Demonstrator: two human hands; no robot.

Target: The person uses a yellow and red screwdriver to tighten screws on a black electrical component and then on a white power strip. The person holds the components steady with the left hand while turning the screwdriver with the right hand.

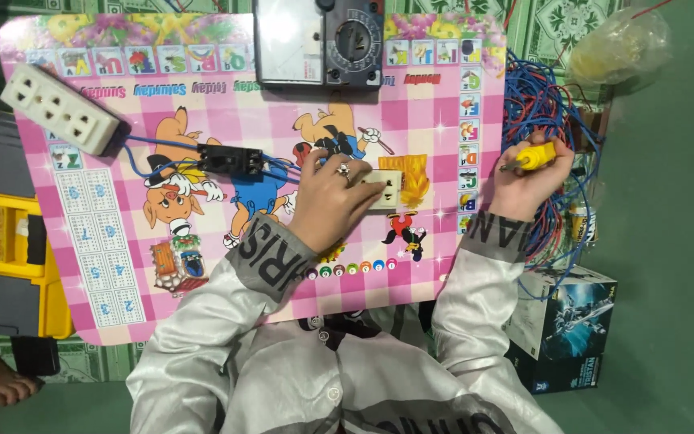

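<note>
From the head camera, your left hand (pixel 332 202) lies palm down on the pink cartoon board (pixel 226 217), with the wrist bent and the fingers curled forward; the fingertips press on the left side of the cream wall socket (pixel 387 190) and hold it flat against the board, so the hand is closed around its edge, not spread. There is one ring on this hand. Your right hand (pixel 524 183) is raised at the right edge of the board, closed into a fist around the yellow screwdriver (pixel 533 157), which points to the left with its dark tip free in the air. You have one cream wall socket near the middle of the board, one white power strip (pixel 59 108) at the upper left, one black switch block (pixel 230 160) joined to it by blue wires, and one multimeter (pixel 320 42) at the top edge. One tangle of blue and red wires (pixel 544 108) lies just behind your right hand. The wall socket is small, rectangular, and shows dark holes on its face.
</note>
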